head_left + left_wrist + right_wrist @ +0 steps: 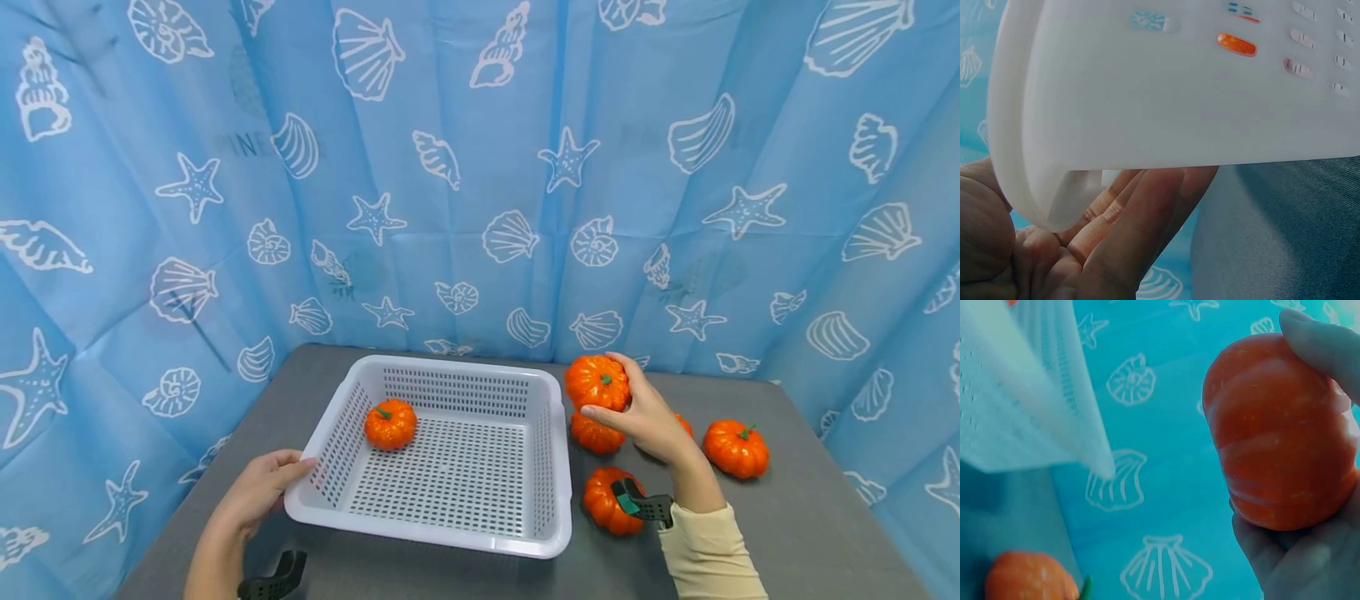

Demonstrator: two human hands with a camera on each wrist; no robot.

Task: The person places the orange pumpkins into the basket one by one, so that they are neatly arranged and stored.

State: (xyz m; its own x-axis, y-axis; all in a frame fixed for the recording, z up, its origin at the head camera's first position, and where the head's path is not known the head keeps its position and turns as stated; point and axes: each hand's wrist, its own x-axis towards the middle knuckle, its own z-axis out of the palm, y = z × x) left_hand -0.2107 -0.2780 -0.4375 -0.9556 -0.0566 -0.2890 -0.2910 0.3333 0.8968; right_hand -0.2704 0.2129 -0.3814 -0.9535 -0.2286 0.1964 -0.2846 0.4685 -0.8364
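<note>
- A glossy orange decorative pumpkin [597,382] is up in the air just beyond the right edge of the basket, its green stem [606,379] facing the person.
- I'd guess it is light and stiff, a shiny shell that could slip from a loose hold. The ribbed sides look like the place to grasp; the small stem seems a poor handle and perhaps the easiest part to break.
- The right hand [651,423] has it by the sides, fingers spread about as wide as the pumpkin and bent round it, thumb opposite.
- Next to it is the white perforated plastic basket [429,532], with one smaller-looking pumpkin [391,426] inside, toward the left wall. The basket is probably light and a little flexible, best taken by its thick rim.
- The left hand [258,490] grips that rim on the left side, fingers closed about the edge. I cannot tell whether the base sits flat.
- To the right of the basket, more pumpkins rest on the grey counter [810,533]: one [597,435] partly covered by the raised one, one [603,504] nearer the person, one [683,424] mostly hidden behind the right hand, and one [737,450] farther right.
- Behind everything hangs a blue curtain [480,167] with white seashells and starfish.
</note>
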